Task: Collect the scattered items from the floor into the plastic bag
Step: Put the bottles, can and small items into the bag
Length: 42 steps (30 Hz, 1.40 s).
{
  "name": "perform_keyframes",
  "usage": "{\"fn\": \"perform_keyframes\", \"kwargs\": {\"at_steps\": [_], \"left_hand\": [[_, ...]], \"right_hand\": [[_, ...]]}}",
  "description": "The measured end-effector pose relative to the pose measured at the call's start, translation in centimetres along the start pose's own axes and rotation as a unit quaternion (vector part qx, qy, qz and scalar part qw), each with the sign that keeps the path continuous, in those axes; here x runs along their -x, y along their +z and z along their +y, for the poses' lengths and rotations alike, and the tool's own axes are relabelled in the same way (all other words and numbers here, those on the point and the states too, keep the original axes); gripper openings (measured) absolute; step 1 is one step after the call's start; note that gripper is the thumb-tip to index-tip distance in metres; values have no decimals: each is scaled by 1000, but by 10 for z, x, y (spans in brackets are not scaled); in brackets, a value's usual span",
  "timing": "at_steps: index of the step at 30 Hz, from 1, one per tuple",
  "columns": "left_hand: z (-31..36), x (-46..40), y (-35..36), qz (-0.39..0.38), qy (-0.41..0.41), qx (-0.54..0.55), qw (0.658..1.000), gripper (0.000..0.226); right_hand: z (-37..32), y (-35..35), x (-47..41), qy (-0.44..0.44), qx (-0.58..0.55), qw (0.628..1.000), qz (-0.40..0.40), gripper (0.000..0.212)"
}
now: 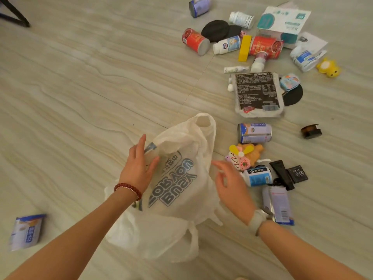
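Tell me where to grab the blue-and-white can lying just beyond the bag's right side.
Grip the blue-and-white can across its round body near the middle, coming from above with the right hand. It lies on its side, ends pointing left and right, with bare floor in front and behind.

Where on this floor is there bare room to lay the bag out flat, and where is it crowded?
Bare floor runs left of the plastic bag, from the left hand up to the dark leg; only a blue pouch lies near the left edge. Right of the right hand, items crowd up to the red can.
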<state>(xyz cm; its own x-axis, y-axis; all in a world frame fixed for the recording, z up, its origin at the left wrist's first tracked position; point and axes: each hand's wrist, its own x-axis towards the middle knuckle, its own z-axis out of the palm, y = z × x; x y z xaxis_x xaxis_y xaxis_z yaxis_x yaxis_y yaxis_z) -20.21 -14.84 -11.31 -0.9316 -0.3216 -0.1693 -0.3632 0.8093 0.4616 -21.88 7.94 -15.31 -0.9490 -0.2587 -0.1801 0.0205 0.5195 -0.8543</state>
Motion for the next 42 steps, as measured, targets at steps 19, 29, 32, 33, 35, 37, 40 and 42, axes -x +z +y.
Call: {"fn": "perform_keyframes", "kwargs": {"at_steps": [19, 29, 32, 33, 35, 37, 40, 42], "left_hand": [[85, -34, 60, -19, 62, 213, 975, 21], [42, -47, 29, 13, 46, 209, 977, 26], [12, -52, 14, 49, 32, 201, 978, 26], [5, -52, 11, 60, 25, 202, 977, 26], [-8, -53, 6, 69, 11, 205, 976, 26], [-16, -52, 4, 76, 0, 204, 976, 26], [-18, -52, 6, 99, -16, 202, 974, 26], [-17, -52, 9, 113, -19, 194, 974, 26]], "right_hand": [[71, -50, 57, 313, -16, 924, 220, 65], [-32, 19, -26, 269, -215, 937, 57, 69], [-43, 62, -32, 258, -205, 944, -7, 68], [-44, 74, -32, 247, -194, 949, -25, 69], [-44, 89, -30, 219, -182, 957, -53, 65], [-45, 92, -27, 191, -176, 963, -73, 56], [-45, 79, -18, 15, -43, 999, -30, 38], [-29, 69, -14, -120, 155, 978, 76, 39]]}}
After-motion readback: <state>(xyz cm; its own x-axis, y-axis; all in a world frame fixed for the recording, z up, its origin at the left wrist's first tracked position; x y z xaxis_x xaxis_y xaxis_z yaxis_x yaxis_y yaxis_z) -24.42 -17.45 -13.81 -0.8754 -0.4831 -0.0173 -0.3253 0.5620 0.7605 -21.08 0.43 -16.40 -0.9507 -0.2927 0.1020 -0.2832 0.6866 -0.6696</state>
